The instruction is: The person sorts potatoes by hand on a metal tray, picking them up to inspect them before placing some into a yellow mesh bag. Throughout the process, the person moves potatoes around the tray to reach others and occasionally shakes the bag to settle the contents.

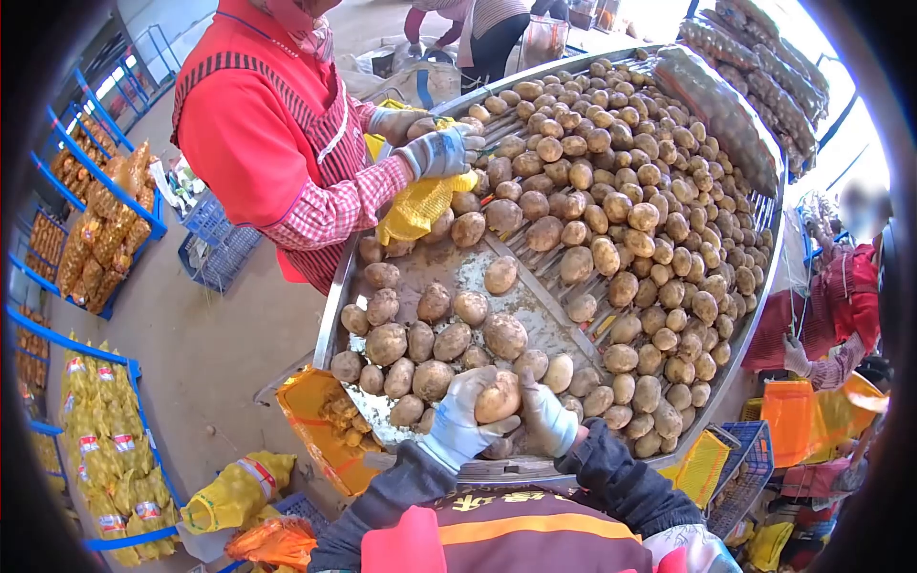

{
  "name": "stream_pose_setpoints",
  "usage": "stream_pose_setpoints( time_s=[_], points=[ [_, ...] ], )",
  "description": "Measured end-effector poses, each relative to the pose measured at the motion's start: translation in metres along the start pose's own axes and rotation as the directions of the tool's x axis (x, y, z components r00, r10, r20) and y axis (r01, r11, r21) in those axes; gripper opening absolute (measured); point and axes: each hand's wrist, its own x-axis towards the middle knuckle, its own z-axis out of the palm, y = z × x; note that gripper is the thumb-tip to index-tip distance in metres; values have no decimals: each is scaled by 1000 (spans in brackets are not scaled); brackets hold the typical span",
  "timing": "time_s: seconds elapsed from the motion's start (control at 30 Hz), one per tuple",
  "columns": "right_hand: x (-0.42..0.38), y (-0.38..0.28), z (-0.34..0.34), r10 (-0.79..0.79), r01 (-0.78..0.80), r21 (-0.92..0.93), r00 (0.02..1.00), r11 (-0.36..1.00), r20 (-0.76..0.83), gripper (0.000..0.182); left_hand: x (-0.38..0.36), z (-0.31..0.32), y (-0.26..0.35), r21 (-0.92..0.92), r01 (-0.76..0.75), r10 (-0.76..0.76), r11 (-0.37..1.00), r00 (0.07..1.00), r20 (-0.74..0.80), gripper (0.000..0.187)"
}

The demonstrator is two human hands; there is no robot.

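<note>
A large brown potato (498,397) is held just above the near edge of the sorting table, close to my body. My left hand (462,422), in a pale work glove, curls around its left side and underside. On its right side my right hand (548,417), also gloved, closes against it; part of those fingers is hidden. Loose potatoes (433,380) lie on the metal tray surface (521,298) in front of my hands. Beyond them, a dense heap of potatoes (630,201) covers the slatted part of the table.
Across the left corner, a co-worker (253,143) in gloves holds a yellow mesh bag (427,205) at the table's rim. An orange crate (325,430) with potatoes stands at my left. Filled sacks (95,449) sit in blue racks. Right of the table are crates (750,468) and another person (821,306).
</note>
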Motion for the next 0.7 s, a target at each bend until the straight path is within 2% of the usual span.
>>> stream_pose_setpoints(
  time_s=[0.03,0.07,0.1,0.13,0.17,0.2,0.27,0.3,0.33,0.37,0.4,0.43,0.47,0.53,0.57,0.63,0.67,0.7],
  points=[
    [-11,-26,6,-30,9,-179,993,984,-115,53,2,-1,5,-1,-3,3,1000,1000,1,86],
    [-11,-29,4,-33,12,-180,993,984,-117,53,4,-3,13,-343,208,-217,916,976,12,78],
    [-12,-30,3,-293,188,-381,926,905,-238,45,5,-5,22,-631,379,-412,677,906,103,71],
    [-12,-34,3,-546,307,-583,785,752,-291,37,6,-6,25,-817,477,-544,325,801,251,65],
    [-12,-38,5,-756,441,-729,635,523,-159,29,3,-3,21,-831,448,-499,330,830,250,60],
    [-15,-42,14,-756,438,-729,634,526,-164,29,-2,2,16,-828,452,-497,330,829,254,60],
    [-17,-49,32,-787,514,-831,594,212,167,28,-6,19,10,-851,523,-574,48,712,406,61],
    [-14,-44,35,-779,488,-830,617,271,109,28,-6,30,13,-847,530,-654,28,651,386,77],
    [-9,-35,29,-778,481,-833,620,273,103,28,-5,24,18,-845,535,-651,23,649,393,77],
    [1,-26,22,-545,370,-618,830,694,-116,29,-3,10,22,-776,630,-578,4,635,513,77],
    [9,-17,17,-195,133,-273,958,953,-212,30,-4,2,24,-693,721,-501,-4,599,625,77],
    [15,-12,13,-97,63,-139,963,988,-253,34,-8,10,19,-726,687,-564,-10,596,572,79],
    [17,-8,6,-49,43,-31,975,999,-215,37,-7,7,19,-722,692,-565,-8,593,574,79],
    [11,-1,0,-81,115,186,981,976,-179,37,-5,-3,21,-729,679,-411,-86,642,647,79],
    [7,-2,4,-81,114,185,981,976,-175,37,-2,1,24,-746,660,-489,-88,624,610,78],
    [-4,-7,16,-268,269,-2,957,963,-111,42,-8,1,12,-718,695,-479,-43,617,625,78],
    [-2,0,10,-242,234,-131,969,963,-49,43,-10,2,9,-684,730,-466,5,607,644,79],
    [1,-2,7,-212,203,-138,976,969,-55,44,-10,4,13,-678,735,-461,5,603,651,79]
  ],
)
